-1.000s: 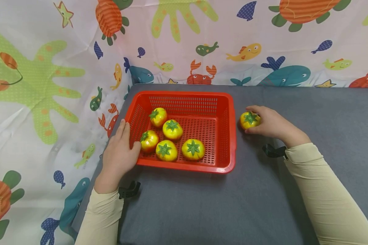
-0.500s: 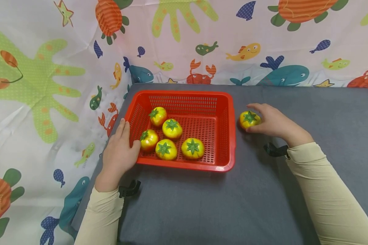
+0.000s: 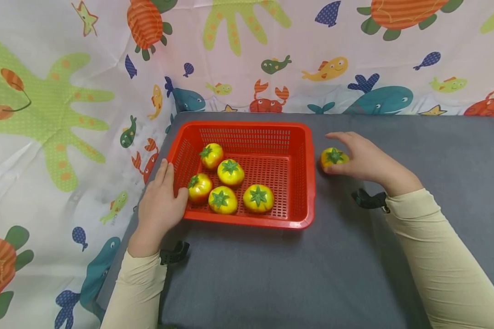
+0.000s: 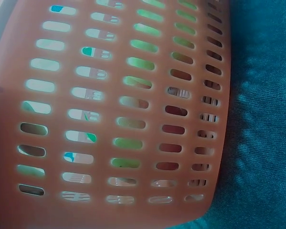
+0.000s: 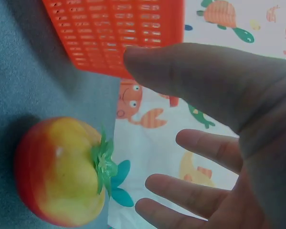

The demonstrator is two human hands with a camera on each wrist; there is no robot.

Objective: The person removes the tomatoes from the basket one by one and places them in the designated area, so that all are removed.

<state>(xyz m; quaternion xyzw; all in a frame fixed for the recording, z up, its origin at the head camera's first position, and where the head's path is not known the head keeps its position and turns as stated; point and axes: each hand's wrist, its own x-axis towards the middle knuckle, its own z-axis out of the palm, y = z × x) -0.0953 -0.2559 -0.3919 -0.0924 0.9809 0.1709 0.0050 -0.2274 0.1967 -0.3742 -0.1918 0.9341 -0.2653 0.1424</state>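
In the head view, my left hand [image 3: 156, 212] rests on the left rim of a red plastic basket [image 3: 306, 183], fingers straight along it, thumb near the front corner. Several yellow-and-red toy tomatoes with green star-shaped tops, one of them a tomato [image 3: 258, 198] at the front, lie in the basket's left and middle. Another tomato [image 3: 332, 157] stands on the grey cloth just right of the basket. Beside it is my right hand [image 3: 368, 160], thumb and fingers spread. The right wrist view shows this tomato [image 5: 61, 171] apart from the fingers, with nothing in the hand.
Grey cloth [image 3: 238, 274] covers the table. A white curtain [image 3: 238, 68] printed with sea animals hangs along the back and left edges. The basket's slotted side wall [image 4: 104, 129] fills most of the left wrist view.
My right hand's fingers have spread wider and come away from the tomato, which stays by the basket. The left hand keeps its place on the rim.
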